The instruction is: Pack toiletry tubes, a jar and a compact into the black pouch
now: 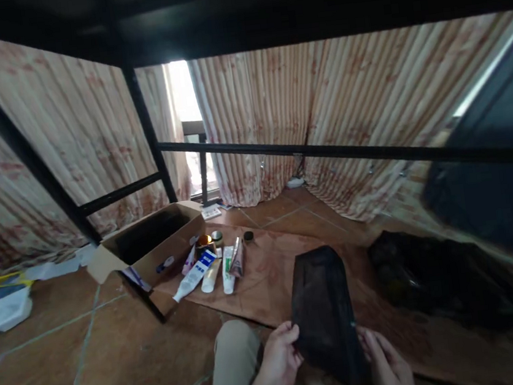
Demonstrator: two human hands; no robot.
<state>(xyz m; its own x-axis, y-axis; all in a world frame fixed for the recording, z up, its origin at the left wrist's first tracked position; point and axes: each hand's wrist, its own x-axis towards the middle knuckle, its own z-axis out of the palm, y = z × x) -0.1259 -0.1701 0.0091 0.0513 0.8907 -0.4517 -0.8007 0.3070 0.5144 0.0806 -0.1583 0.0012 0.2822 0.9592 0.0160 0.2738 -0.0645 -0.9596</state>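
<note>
Both of my hands hold a black mesh pouch (323, 308) upright over my lap near the bottom of the view. My left hand (279, 357) pinches its left edge with the fingers curled round it. My right hand (390, 366) grips its right lower edge, fingers closed on the fabric. Ahead of the pouch, several tubes (210, 272) and small jars (211, 241) lie on a flat sheet of brown cardboard (270, 277).
An open cardboard box (151, 244) stands at the left of the tubes. A black bag (433, 277) lies on the floor at right. Black metal frame bars (326, 150) cross in front of pink curtains. White and yellow bags (0, 302) lie at far left. My knee (235, 355) shows below.
</note>
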